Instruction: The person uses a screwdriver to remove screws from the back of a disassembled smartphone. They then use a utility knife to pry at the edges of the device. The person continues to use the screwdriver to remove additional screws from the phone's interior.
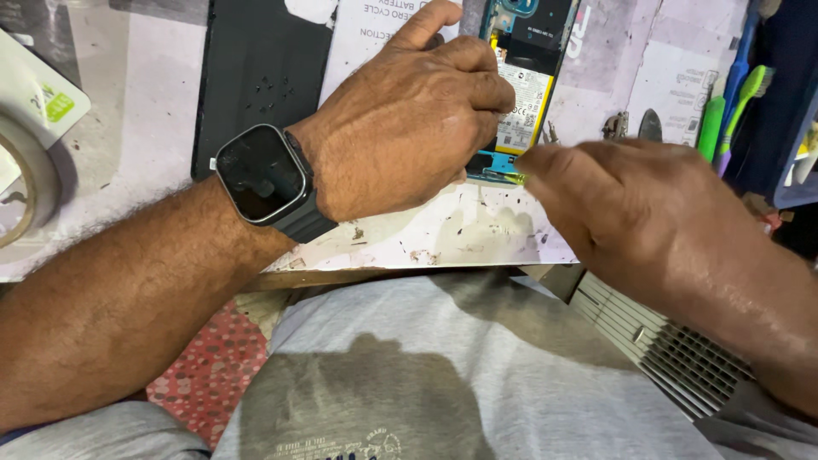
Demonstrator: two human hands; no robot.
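The left hand (409,128) is curled onto the opened phone (524,85), pinning it to the surface (460,226). The right hand (630,200), blurred, fingers together, touches the phone's lower edge. A black mat (256,68) lies behind the left wrist; toothbrushes (733,106) stand beyond the right hand.

Left hand (405,115): curled fist w/ wristwatch (260,173), resting on opened phone (520,85), pinning it to tabletop (128,111).
Right hand (635,200): blurred, fingertips touching phone's lower end.
Nearby: tape roll (25,183) far left; toothbrushes (733,106) far right.
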